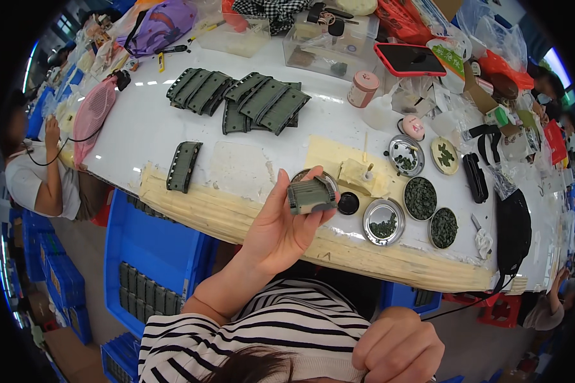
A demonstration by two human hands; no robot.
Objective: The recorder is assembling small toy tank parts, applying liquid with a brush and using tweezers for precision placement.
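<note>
Well, left hand [276, 231] palm-up, fingers clamped on a green part [310, 195]; right hand [399, 348] fisted by the striped shirt [287, 322].

A small, grey-green ribbed piece [312, 193] is sitting in the grasp of the left hand [280, 233], raised over the near edge of the counter [140, 121]. Fine ridges are covering its upper part, a curved rim is standing at its right end, and a tan patch is showing along its lower face.
</note>
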